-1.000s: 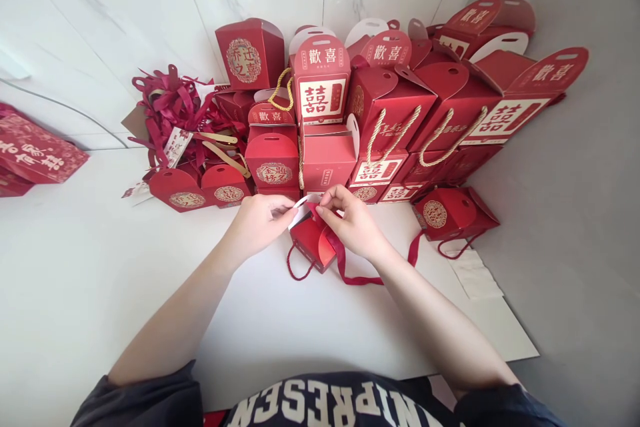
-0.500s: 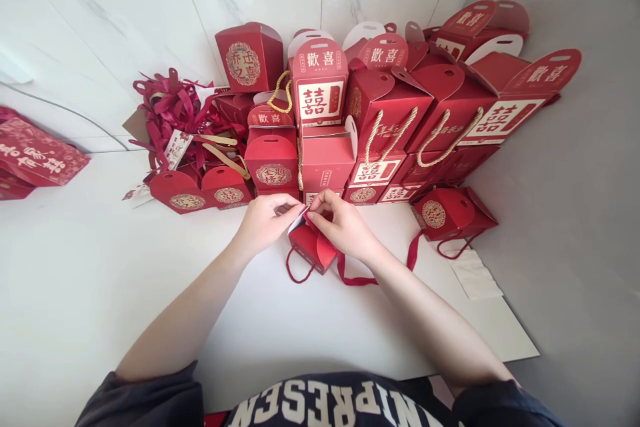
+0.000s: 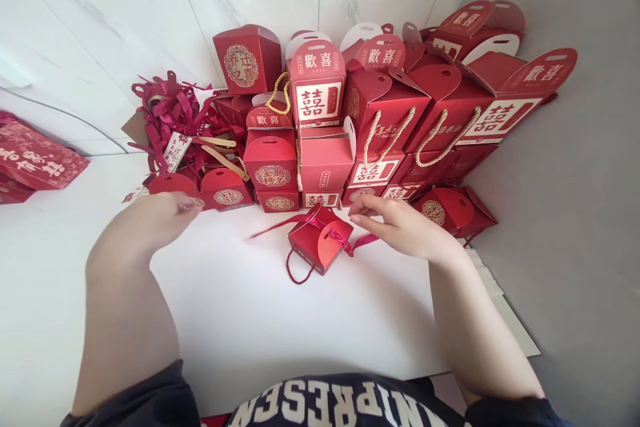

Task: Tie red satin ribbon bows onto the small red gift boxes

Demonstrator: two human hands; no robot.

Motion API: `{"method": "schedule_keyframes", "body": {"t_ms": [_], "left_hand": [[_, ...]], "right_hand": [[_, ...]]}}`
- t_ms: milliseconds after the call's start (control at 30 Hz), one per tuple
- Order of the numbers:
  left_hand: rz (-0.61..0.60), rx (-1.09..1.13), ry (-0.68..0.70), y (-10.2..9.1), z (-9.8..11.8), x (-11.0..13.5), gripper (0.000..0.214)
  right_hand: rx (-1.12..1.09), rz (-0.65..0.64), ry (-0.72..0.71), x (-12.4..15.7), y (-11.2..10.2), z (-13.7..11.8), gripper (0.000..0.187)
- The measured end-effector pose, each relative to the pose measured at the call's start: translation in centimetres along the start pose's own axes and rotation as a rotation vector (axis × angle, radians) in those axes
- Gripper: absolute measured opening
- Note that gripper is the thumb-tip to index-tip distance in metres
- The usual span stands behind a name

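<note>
A small red gift box (image 3: 311, 240) with a red cord handle (image 3: 299, 280) stands on the white table. A magenta ribbon (image 3: 341, 238) passes through its top flaps; one thin end trails left, ending in mid-air short of my left hand. My left hand (image 3: 163, 219) is out to the left, in front of a gold-medallion box, somewhat blurred, its fingers loosely bent with nothing visible in them. Just right of the box hovers my right hand (image 3: 395, 221), thumb and fingers slightly apart. The ribbon's right end disappears behind that hand.
Stacked red gift boxes (image 3: 320, 103) line the marble wall behind. A heap of magenta ribbons (image 3: 175, 110) lies at the back left. Another red box (image 3: 453, 213) stands by the grey wall at right, near white paper (image 3: 483, 273). Red packages (image 3: 40, 157) lie far left.
Both hands have moved apart from over the box, the left one farther. The ribbon is now threaded through the box top, its ends stretching left and right.
</note>
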State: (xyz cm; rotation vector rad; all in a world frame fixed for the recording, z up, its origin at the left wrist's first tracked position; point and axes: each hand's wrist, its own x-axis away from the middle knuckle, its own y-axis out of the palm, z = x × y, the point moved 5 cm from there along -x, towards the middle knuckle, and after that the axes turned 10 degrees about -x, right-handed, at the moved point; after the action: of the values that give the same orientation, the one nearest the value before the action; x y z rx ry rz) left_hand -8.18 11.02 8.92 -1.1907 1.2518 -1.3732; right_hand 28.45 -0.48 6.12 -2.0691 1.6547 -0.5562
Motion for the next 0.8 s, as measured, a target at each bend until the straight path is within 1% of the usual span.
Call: {"method": "schedule_keyframes", "body": {"t_ms": [33,67,100,133,200,267,300,367,467,567,667,733,800], "left_hand": [[-0.015,0.03,0.057,0.4,1.6,0.1,0.041],[-0.043,0.103,0.184,0.9,3.8,0.2,0.04],[-0.026,0.202,0.272,1.3,6.0,0.3,0.04],[-0.06,0.315,0.342,2.0,8.2,0.3,0.04],[-0.181,0.529,0.454,3.9,11.9,0.5,0.042],[-0.265,0.643,0.514,5.7,14.2,0.7,0.047],[-0.299,0.652,0.539,6.5,14.8,0.8,0.051],[-0.325,0.625,0.568,7.5,15.2,1.0,0.055],[-0.372,0.573,0.537,7.7,14.7,1.3,0.052],[-0.478,0.533,0.473,6.7,14.1,1.8,0.043],[-0.558,0.539,0.448,5.3,13.6,2.0,0.041],[-0.564,0.578,0.441,4.6,13.1,1.8,0.042],[-0.536,0.604,0.431,4.1,12.2,1.3,0.04]], "right_hand": [[0.013,-0.017,0.025,0.3,0.1,0.4,0.02],[0.018,-0.035,0.049,0.5,0.4,0.9,0.021],[0.014,-0.052,0.071,0.7,0.7,1.3,0.024],[0.002,-0.064,0.092,0.9,1.1,1.8,0.026],[-0.041,-0.059,0.137,1.2,1.8,2.7,0.028],[-0.108,-0.032,0.166,1.6,2.4,3.5,0.03],[-0.154,-0.028,0.165,1.8,2.7,3.8,0.029],[-0.256,-0.056,0.136,2.1,3.6,4.2,0.026],[-0.371,-0.082,0.098,2.1,4.7,4.8,0.032],[-0.503,-0.107,0.075,1.8,5.4,5.0,0.029],[-0.705,-0.212,0.055,1.5,5.9,4.8,0.03],[-0.76,-0.248,0.054,1.4,5.9,4.8,0.034],[-0.758,-0.224,0.067,1.4,5.6,5.0,0.039]]}}
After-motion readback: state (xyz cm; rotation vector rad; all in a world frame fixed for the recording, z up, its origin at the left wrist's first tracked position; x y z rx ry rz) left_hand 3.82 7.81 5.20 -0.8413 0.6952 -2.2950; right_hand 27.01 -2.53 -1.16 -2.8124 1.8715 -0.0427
